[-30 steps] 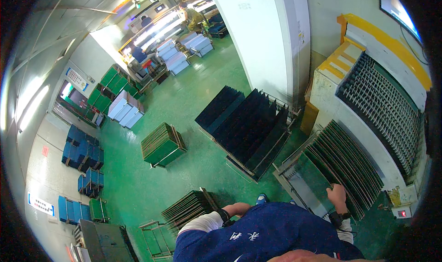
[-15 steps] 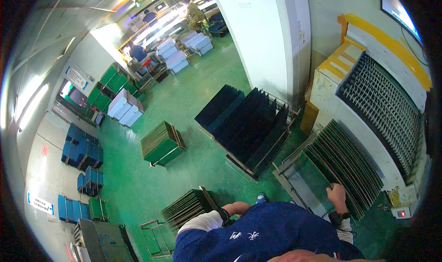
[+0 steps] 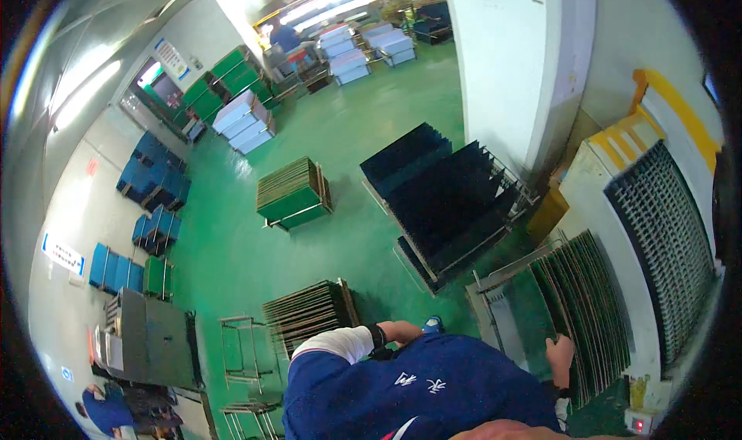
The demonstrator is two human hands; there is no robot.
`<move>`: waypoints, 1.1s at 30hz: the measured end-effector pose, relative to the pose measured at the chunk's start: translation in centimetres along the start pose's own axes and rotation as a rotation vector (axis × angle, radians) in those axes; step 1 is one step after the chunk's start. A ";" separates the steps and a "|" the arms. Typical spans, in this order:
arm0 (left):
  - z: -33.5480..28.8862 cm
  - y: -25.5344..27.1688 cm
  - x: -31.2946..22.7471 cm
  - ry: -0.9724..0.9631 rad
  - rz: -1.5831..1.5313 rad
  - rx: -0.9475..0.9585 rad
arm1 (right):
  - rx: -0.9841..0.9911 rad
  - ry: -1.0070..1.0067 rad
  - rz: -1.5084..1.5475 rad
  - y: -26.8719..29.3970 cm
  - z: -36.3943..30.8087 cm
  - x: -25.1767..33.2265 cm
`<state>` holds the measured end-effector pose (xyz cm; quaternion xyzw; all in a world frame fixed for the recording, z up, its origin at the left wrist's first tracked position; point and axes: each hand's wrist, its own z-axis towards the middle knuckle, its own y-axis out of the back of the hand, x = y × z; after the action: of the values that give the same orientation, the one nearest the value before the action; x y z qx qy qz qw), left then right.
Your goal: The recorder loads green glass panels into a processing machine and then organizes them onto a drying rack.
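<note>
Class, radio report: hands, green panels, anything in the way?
Right hand at edge of green panels, grip unclear. Panels standing in a row. Left hand partly blocked from view by navy shirt.

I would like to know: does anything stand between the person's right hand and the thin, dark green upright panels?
Nothing visible stands between them. The bare right hand is at the near edge of the thin, dark green upright panels, toward the row's left end; it seems to touch them, though its grip is unclear.
</note>
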<state>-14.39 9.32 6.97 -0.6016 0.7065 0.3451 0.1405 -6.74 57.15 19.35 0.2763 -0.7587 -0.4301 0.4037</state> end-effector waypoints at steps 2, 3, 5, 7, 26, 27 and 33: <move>0.2 -0.6 0.8 -0.097 0.042 -0.058 | -0.063 0.025 -0.052 0.1 -0.3 0.5; 0.1 -0.6 0.8 -0.183 0.096 -0.089 | -0.101 0.031 -0.073 0.1 -0.4 0.7; -0.4 -0.1 0.2 -0.132 0.108 -0.060 | -0.064 0.052 -0.041 0.2 -0.3 0.7; -0.9 0.6 -0.7 -0.067 0.094 -0.012 | -0.050 0.050 -0.026 0.0 0.0 0.5; -2.9 4.6 -3.9 -0.106 -0.016 -0.010 | -0.014 0.108 -0.040 0.7 -2.8 1.2; -2.4 4.8 -4.2 -0.095 -0.010 0.007 | -0.034 0.118 -0.049 1.8 -2.9 1.6; -1.2 6.3 -5.7 -0.071 0.047 0.066 | -0.142 0.158 -0.037 14.6 -7.3 4.7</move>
<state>-18.71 13.09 13.38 -0.5671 0.7261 0.3461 0.1769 -4.04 57.36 36.07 0.2943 -0.6869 -0.4669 0.4729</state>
